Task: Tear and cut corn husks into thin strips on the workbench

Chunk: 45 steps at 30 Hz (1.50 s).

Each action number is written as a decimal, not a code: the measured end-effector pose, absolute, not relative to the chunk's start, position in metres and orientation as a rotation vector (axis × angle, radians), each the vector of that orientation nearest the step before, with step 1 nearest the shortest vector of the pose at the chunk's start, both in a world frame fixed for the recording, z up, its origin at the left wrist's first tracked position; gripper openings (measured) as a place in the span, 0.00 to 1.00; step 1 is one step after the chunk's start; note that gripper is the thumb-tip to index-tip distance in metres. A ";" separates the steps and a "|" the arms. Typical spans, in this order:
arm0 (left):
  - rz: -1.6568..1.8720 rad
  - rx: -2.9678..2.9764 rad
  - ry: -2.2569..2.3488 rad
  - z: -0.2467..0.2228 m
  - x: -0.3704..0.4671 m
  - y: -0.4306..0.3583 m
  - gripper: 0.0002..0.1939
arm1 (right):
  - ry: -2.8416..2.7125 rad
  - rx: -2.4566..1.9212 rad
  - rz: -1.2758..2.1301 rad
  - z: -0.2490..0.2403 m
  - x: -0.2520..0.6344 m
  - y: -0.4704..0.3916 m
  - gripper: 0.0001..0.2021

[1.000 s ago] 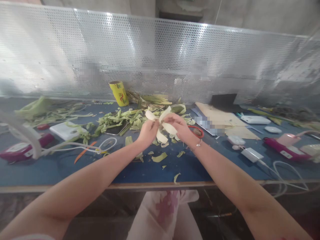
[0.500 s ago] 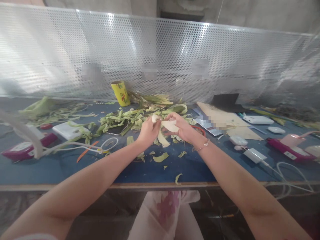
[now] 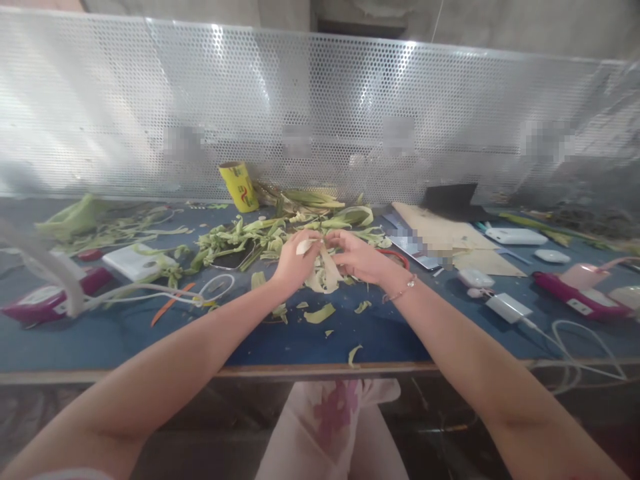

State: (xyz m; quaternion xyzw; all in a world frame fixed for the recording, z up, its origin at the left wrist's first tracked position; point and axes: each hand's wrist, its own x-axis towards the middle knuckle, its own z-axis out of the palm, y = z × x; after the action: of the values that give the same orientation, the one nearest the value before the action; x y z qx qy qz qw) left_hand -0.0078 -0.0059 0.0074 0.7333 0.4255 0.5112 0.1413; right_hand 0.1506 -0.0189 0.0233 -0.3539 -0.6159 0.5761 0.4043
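Observation:
Over the middle of the table I hold a pale, folded strip of leaf that looks like corn husk [image 3: 327,273]. My left hand [image 3: 296,261] is closed, pinching the strip at its upper left. On the other side my right hand [image 3: 359,257] has its bent fingertips on the strip's top, close to the left fingers. The strip's ends dangle between both hands. Behind them spreads a pile of knotted green husk pieces [image 3: 233,240]. Small husk scraps [image 3: 320,314] lie in front of the hands. The exact fold is hidden by my fingers.
A yellow roll [image 3: 239,187] leans by the perforated metal screen [image 3: 280,100]. To the left are a white box [image 3: 137,262], cables and a purple power strip [image 3: 55,293]. At right lie a phone [image 3: 415,248], cardboard [image 3: 440,230], chargers [image 3: 507,309] and another purple power strip [image 3: 580,297].
The strip's flap that stretched across to my right fingers now hangs down between the hands. My right hand has shifted slightly down and left; my left hand stays nearly in place.

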 end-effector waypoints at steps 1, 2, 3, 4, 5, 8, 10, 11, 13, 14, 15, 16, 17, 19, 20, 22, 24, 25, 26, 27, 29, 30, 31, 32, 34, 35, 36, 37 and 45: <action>1.468 2.060 1.207 0.008 -0.007 -0.006 0.06 | -1.575 -0.914 1.418 0.023 0.151 -0.019 0.21; 1.456 1.980 1.182 0.008 -0.007 -0.005 0.06 | -1.609 -0.938 1.360 0.023 0.152 -0.019 0.20; 1.441 1.887 1.161 0.008 -0.006 -0.005 0.06 | -1.659 -0.965 1.274 0.023 0.154 -0.018 0.19; 1.424 1.790 1.145 0.008 -0.005 -0.004 0.07 | -1.727 -0.994 1.169 0.022 0.156 -0.016 0.18; 1.409 1.708 1.133 0.008 -0.005 -0.004 0.07 | -1.802 -1.021 1.048 0.021 0.159 -0.014 0.17; 1.382 1.618 1.120 0.008 -0.006 -0.002 0.08 | -1.999 -1.058 0.676 0.018 0.167 -0.007 0.14; 1.383 1.638 1.115 0.007 -0.007 0.000 0.09 | -2.079 -1.023 0.473 0.016 0.170 -0.004 0.14; 1.384 1.655 1.121 0.006 -0.008 0.001 0.09 | -2.107 -0.994 0.386 0.015 0.171 -0.002 0.15; 1.381 1.686 1.137 0.006 -0.009 0.002 0.09 | -2.146 -0.948 0.247 0.015 0.172 -0.002 0.18; 1.374 1.700 1.148 0.006 -0.009 0.001 0.09 | -2.154 -0.939 0.193 0.015 0.171 -0.003 0.19; 1.368 1.714 1.161 0.007 -0.009 0.000 0.09 | -2.154 -0.935 0.147 0.016 0.171 -0.003 0.19; 1.364 1.727 1.176 0.008 -0.009 -0.001 0.09 | -2.140 -0.937 0.106 0.016 0.171 -0.004 0.19; 1.358 1.739 1.187 0.010 -0.008 -0.003 0.09 | -2.118 -0.941 0.071 0.017 0.170 -0.005 0.17; 1.340 1.756 1.190 0.012 -0.008 -0.005 0.09 | -2.069 -0.959 0.016 0.019 0.170 -0.005 0.14; 1.329 1.755 1.178 0.012 -0.008 -0.006 0.10 | -2.041 -0.980 -0.012 0.019 0.170 -0.005 0.12; 1.307 1.740 1.139 0.012 -0.007 -0.006 0.11 | -1.978 -1.034 -0.088 0.019 0.171 -0.004 0.09; 1.297 1.717 1.113 0.012 -0.007 -0.006 0.11 | -1.922 -1.076 -0.175 0.018 0.171 -0.004 0.08; 1.294 1.707 1.107 0.011 -0.006 -0.006 0.11 | -1.905 -1.088 -0.209 0.018 0.171 -0.004 0.08; 1.292 1.699 1.104 0.011 -0.006 -0.005 0.11 | -1.899 -1.096 -0.228 0.018 0.172 -0.004 0.08; 1.294 1.691 1.104 0.011 -0.005 -0.005 0.11 | -1.900 -1.101 -0.232 0.018 0.172 -0.005 0.08; 1.299 1.686 1.109 0.012 -0.004 -0.006 0.13 | -1.929 -1.092 -0.207 0.018 0.171 -0.006 0.10; 1.300 1.693 1.111 0.012 -0.003 -0.007 0.13 | -1.955 -1.076 -0.178 0.018 0.170 -0.006 0.11; 1.300 1.705 1.115 0.012 -0.003 -0.008 0.14 | -1.982 -1.054 -0.139 0.018 0.169 -0.007 0.12; 1.295 1.722 1.118 0.012 -0.003 -0.008 0.14 | -2.004 -1.027 -0.097 0.018 0.168 -0.007 0.13; 1.299 1.759 1.117 0.012 -0.004 -0.009 0.14 | -2.011 -0.987 -0.004 0.016 0.164 -0.007 0.13; 1.310 1.780 1.109 0.011 -0.004 -0.008 0.14 | -1.995 -0.980 0.053 0.014 0.161 -0.007 0.12; 1.318 1.801 1.098 0.011 -0.005 -0.007 0.14 | -1.976 -0.976 0.119 0.012 0.159 -0.008 0.11; 1.322 1.817 1.088 0.009 -0.005 -0.006 0.14 | -1.960 -0.970 0.192 0.010 0.156 -0.008 0.10; 1.323 1.711 1.038 0.005 -0.007 0.000 0.17 | -1.982 -0.873 0.404 0.002 0.149 -0.010 0.23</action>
State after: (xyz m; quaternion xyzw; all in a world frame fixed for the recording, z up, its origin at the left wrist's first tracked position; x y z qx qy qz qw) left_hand -0.0067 -0.0005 0.0047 0.6646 0.4032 0.5140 0.3627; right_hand 0.1487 -0.0104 0.0019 -0.3534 -0.8025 0.1636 0.4520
